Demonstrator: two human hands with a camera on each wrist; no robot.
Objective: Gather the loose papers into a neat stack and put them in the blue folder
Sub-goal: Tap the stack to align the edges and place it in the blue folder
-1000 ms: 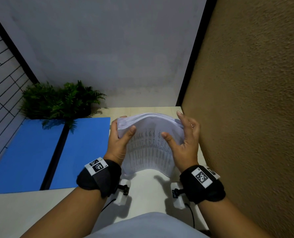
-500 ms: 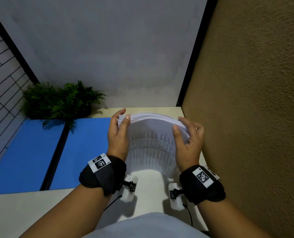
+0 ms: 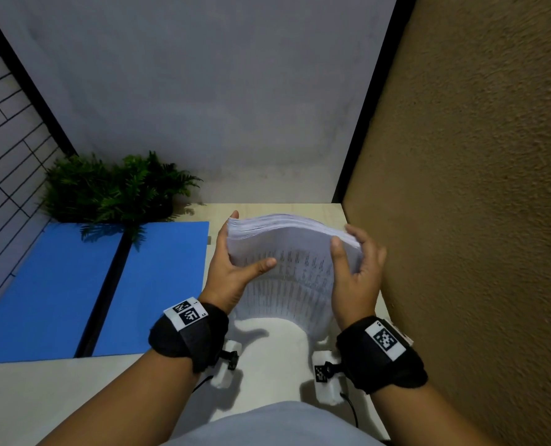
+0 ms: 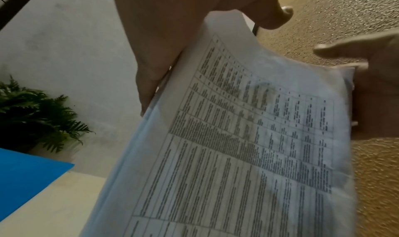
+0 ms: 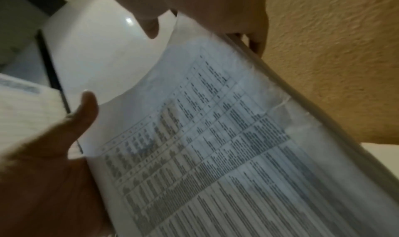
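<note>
A thick stack of printed papers [image 3: 295,268] stands on its lower edge on the pale table [image 3: 74,397], bowed toward me, its printed tables facing me. My left hand [image 3: 235,268] grips its left side, thumb across the front sheet and fingers behind. My right hand [image 3: 354,265] grips the right side the same way. In the wrist views the papers [image 4: 248,146] [image 5: 226,146] fill the frame, with the left hand [image 4: 172,44] and the right hand [image 5: 205,6] at their top edges. The blue folder [image 3: 90,284] lies open and flat left of the stack.
A green fern plant [image 3: 113,188] stands at the back left, its fronds over the folder's far edge. A rough brown wall [image 3: 460,220] rises close on the right of the stack. A grey wall [image 3: 203,107] closes the back.
The left thumb has slid further across the front sheet. The right hand has shifted its grip at the top right corner. The stack stays upright at the same spot.
</note>
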